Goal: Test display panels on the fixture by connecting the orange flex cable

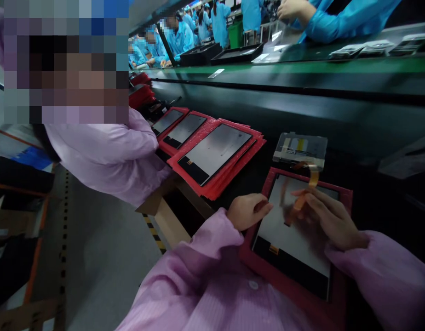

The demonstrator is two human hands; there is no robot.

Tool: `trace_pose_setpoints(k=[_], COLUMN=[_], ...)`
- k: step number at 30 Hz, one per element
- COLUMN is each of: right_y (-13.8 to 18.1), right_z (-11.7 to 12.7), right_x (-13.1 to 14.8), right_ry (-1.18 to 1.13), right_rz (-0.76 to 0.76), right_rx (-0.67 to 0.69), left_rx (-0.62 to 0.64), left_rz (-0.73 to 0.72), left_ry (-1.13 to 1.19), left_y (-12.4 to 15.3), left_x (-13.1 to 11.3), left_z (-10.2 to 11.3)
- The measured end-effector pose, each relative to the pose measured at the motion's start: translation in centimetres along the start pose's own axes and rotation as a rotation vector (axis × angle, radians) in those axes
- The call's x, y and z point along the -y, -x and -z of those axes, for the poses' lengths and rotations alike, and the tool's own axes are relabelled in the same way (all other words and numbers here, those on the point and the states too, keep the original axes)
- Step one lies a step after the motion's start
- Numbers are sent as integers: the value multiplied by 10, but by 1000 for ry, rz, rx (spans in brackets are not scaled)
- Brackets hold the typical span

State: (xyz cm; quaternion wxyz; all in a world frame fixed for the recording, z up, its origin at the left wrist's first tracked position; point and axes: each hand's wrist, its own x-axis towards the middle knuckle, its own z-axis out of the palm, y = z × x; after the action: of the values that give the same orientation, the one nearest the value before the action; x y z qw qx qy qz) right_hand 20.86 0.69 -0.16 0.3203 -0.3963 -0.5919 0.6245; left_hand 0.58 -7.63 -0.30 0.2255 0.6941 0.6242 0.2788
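Observation:
In front of me a display panel (304,259), with a grey-white back and a black strip along its near edge, lies on a red padded sheet (249,253). My right hand (331,218), above the panel, pinches an orange flex cable (313,177). The ribbon curves up past my fingers, and a dark-tipped end hangs over the panel. My left hand (249,211) is at the panel's left edge, its fingers loosely bent and the thumb apart from them; nothing shows in it. Near the panel's black strip is a small orange connector (273,248).
Behind the panel stands a clear plastic box (300,151) with small parts. More panels (215,151) lie on red sheets to the left, above an open cardboard box (171,220). A co-worker in a pink smock (105,151) sits at left. A green-edged conveyor (284,69) runs along the back.

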Motion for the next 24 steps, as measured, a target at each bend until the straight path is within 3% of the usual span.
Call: trace_pose_setpoints(k=[4,6,9,13,16,20,24], right_y=[3,2,-5,-9,-5,2,4], right_z=[-6,-1,20,61,83,93,93], right_x=[4,5,9,12,6,-6,-7], right_ry=[-31,72,411,1184,1589,1719,1718], right_rz=[82,108,122,159,-13,-316,-342], right_rx=[163,126,-133,-523,-693,-626,-564], left_rx=[76,75,56,59,47,5,-93], left_rz=[-34,-31,-27,-18,-16,-34,-58], left_ry=[42,78,110,127,143,183,243], left_y=[-22,-23,-20,-20,-21,-20,-20], left_x=[11,13,14,14,14,17,13], left_z=[-10,-11,-11,-10,-11,-15,-2])
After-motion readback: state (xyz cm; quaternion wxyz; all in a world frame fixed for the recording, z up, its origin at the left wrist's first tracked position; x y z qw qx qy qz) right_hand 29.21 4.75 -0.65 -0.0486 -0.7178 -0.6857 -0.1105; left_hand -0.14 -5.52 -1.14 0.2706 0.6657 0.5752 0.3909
